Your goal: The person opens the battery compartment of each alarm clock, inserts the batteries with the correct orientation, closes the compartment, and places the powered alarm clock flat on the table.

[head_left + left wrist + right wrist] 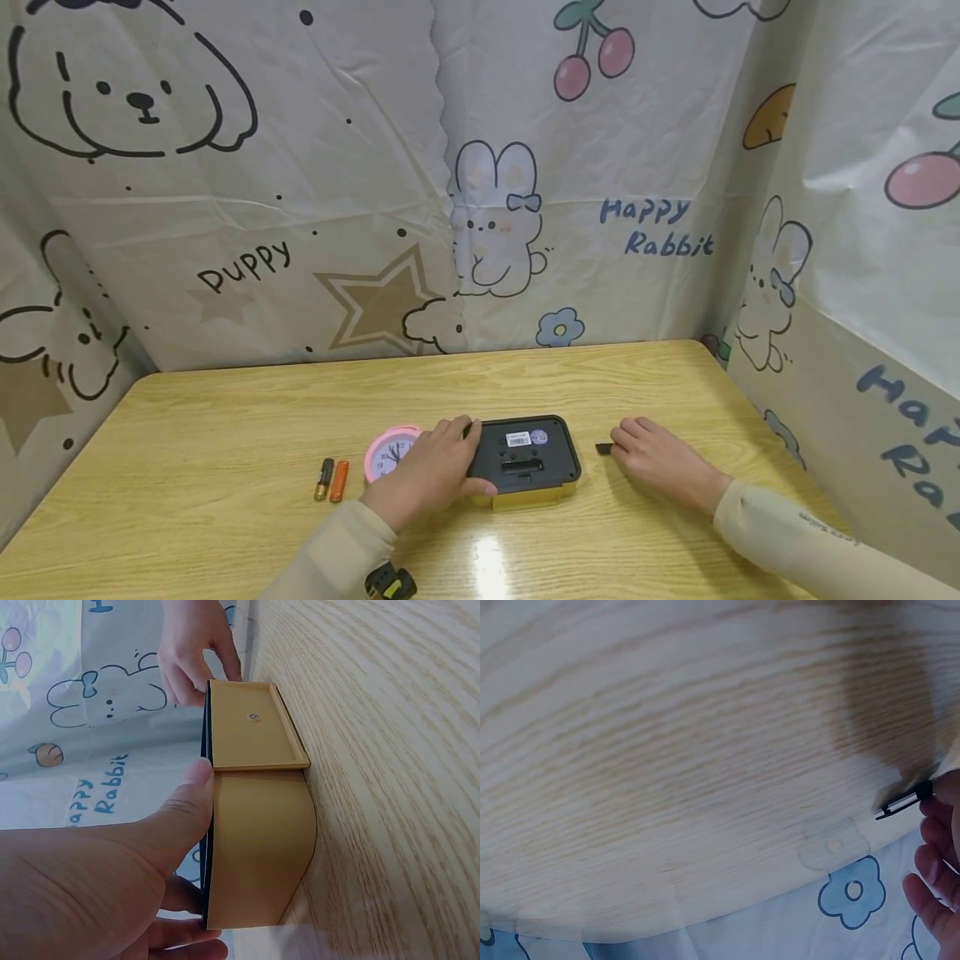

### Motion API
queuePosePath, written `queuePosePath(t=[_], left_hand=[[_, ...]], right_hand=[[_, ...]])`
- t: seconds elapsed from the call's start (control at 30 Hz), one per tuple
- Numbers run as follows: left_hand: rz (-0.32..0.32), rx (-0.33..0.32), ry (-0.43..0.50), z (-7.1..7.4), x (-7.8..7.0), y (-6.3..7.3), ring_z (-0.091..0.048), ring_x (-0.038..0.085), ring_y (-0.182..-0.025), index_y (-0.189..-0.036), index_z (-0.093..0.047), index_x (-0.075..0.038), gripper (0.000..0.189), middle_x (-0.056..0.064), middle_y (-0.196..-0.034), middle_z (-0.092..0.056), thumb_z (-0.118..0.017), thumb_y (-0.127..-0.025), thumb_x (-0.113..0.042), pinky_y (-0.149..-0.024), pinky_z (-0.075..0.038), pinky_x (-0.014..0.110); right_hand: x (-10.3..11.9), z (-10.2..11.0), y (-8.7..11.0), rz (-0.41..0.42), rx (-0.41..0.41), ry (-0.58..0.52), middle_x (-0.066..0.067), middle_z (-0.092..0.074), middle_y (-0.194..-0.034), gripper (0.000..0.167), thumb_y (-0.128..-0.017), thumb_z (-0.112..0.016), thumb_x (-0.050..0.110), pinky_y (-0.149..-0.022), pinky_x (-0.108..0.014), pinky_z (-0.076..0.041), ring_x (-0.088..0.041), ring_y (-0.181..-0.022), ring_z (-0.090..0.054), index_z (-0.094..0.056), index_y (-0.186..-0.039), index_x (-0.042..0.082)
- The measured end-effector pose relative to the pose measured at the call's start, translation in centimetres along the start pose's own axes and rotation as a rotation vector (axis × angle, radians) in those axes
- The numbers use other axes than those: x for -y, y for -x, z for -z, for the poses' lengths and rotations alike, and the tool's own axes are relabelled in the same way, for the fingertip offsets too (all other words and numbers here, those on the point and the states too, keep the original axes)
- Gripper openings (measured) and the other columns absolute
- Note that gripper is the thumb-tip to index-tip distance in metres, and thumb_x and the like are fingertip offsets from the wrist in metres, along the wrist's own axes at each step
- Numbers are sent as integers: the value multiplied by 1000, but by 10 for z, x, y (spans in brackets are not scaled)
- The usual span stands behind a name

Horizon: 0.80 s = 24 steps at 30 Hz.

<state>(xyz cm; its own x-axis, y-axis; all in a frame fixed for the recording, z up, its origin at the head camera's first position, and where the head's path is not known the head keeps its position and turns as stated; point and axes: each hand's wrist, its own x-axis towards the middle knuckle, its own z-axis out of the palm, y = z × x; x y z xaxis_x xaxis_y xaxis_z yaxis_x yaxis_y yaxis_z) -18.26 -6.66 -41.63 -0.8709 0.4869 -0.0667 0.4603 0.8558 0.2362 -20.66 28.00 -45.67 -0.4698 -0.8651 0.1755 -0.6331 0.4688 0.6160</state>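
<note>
A yellow box-shaped battery device (528, 498) lies with its black back (491, 437) up, showing a barcode label, a round purple sticker and an uncovered battery slot (522, 467). My left hand (431, 471) grips its left end, thumb on the near edge and fingers at the far corner. In the left wrist view the yellow side (259, 840) faces the camera. To the right, my right hand (656, 458) pinches a small black cover-like piece (603, 449) close to the tabletop. The right wrist view shows this black piece (904, 801) between thumb and fingers.
A pink round clock (386, 454) sits partly hidden behind my left hand. Left of it lie a black-and-copper battery (324, 479) and an orange battery (339, 481). Patterned cloth (495, 317) stands behind the wooden table (225, 417) and along its sides.
</note>
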Motion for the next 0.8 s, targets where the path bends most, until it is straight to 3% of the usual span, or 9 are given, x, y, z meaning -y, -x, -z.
queuePosePath(t=[0.27, 0.53, 0.8], left_hand=[[1, 2, 7, 0, 1, 0, -47, 38, -139, -151, -42, 2, 94, 23, -154, -44, -68, -85, -59, -113, -42, 51], [-8, -5, 0, -2, 2, -1, -48, 38, -138, -152, -41, 2, 94, 23, -153, -45, -67, -85, -60, -111, -44, 51], [-9, -4, -4, -1, 1, -1, -48, 38, -138, -152, -41, 2, 94, 23, -153, -45, -67, -86, -60, -111, -44, 51]], right_hand=[[2, 2, -5, -79, 27, -89, 2, -56, -83, 21, -87, -77, 29, -77, -34, -46, -18, -79, -50, -66, -79, 13], [-5, 22, -14, -307, 108, -460, 0, -65, -98, 19, -89, -77, 28, -88, -42, -53, -18, -90, -60, -73, -96, 11], [-9, 29, -22, -361, 136, -616, -3, -68, -117, 40, -92, -72, 41, -95, -44, -53, -21, -109, -64, -71, -120, 11]])
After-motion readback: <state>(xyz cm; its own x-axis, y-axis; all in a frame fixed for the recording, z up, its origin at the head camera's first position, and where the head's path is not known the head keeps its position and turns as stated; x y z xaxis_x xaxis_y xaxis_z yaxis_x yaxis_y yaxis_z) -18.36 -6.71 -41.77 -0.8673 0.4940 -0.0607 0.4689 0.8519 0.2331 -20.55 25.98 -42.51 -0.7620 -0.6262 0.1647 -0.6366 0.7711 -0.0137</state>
